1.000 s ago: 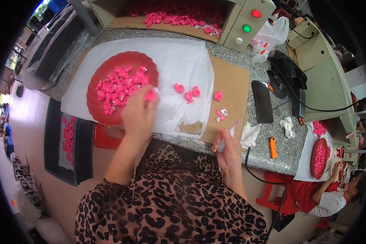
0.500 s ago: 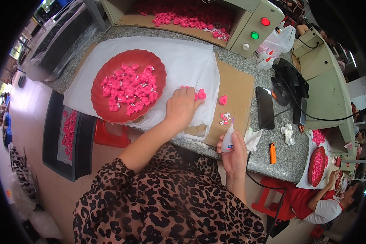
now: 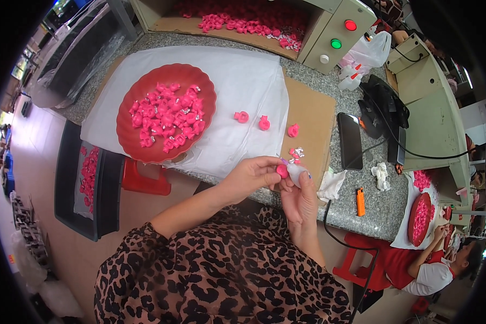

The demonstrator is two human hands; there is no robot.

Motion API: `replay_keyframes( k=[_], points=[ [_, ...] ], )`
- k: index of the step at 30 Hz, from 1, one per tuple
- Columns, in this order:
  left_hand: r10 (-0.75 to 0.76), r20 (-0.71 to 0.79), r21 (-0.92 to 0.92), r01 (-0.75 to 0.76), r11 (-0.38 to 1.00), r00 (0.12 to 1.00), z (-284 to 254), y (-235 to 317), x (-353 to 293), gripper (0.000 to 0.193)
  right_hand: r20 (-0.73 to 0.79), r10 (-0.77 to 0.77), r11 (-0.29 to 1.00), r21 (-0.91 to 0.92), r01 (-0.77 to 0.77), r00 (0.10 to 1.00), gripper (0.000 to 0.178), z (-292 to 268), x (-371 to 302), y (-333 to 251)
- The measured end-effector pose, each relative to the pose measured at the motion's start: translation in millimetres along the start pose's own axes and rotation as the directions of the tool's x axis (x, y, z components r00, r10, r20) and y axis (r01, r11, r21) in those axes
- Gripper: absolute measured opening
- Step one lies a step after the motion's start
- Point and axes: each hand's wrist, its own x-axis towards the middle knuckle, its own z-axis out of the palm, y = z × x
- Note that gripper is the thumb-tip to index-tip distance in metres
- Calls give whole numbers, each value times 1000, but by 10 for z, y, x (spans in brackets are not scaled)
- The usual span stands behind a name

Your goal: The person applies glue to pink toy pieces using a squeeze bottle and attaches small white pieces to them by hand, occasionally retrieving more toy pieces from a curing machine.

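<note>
My left hand (image 3: 255,175) pinches a small pink plastic piece (image 3: 281,170) over the table's front edge. Close against it, my right hand (image 3: 301,204) grips a small white squeeze bottle (image 3: 296,174). The bottle is tilted with its thin purple tip at the pink piece; whether they touch I cannot tell. Just beyond my hands lies a little pile of pink and silver bits (image 3: 295,155). Two pink pieces (image 3: 264,123) rest on the white sheet (image 3: 243,86), and another pink piece (image 3: 293,130) is on the cardboard (image 3: 313,108). A red scalloped plate (image 3: 129,135) full of pink pieces stands left.
A metal cabinet (image 3: 313,56) with pink pieces inside stands at the back. A phone (image 3: 351,140), an orange lighter (image 3: 360,202), crumpled tissue (image 3: 332,184) and a black cable are on the right. A dark crate (image 3: 108,216) is at left; a co-worker (image 3: 429,270) sits far right.
My left hand has come back from the white sheet to my right hand, bringing a pink piece. The bottle has gone from upright to tilted toward that piece.
</note>
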Motion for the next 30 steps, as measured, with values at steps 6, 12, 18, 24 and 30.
replay_keyframes(
  k=[6,12,18,24,30],
  points=[
    [63,-49,152,-55,987,997,12,-58,8,39,-212,94,984,169,-58,973,22,112,-61,50],
    [41,-92,-29,-44,999,995,-200,2,69,31,-241,-114,993,-30,110,964,20,20,-14,-207],
    [134,-195,182,-98,978,972,-57,-9,80,22,-171,-409,813,-515,272,897,20,-27,-70,-166],
    [192,-197,455,-84,887,961,-76,-111,49,19,25,-575,561,-716,416,818,18,-8,-148,-88],
    [244,-172,465,-140,874,954,-88,-168,55,19,140,-604,392,-805,445,785,19,-24,-199,-100]
  ],
)
